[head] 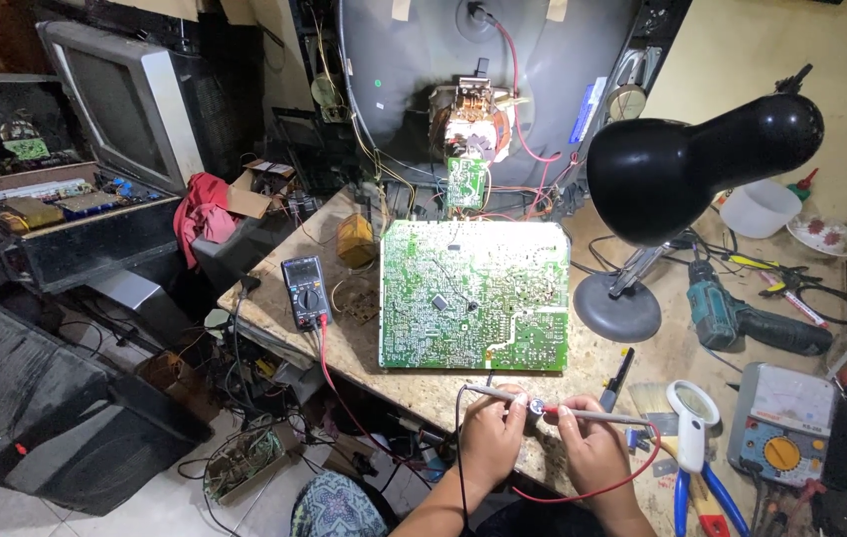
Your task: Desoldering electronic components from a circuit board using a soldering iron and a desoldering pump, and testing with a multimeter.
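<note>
Grey and slim, a metal-tipped test probe (493,395) on a black lead is pinched in the left hand (488,438), while the right hand (592,452) pinches a matching probe (592,415) on a red lead; both grips are closed on the shafts and the tips meet between the hands at the near edge of the stone-topped desk (364,348). Just beyond lies a large green circuit board (473,295). Left of it sits a black digital multimeter (305,290); to the right stands a black desk lamp (682,164).
</note>
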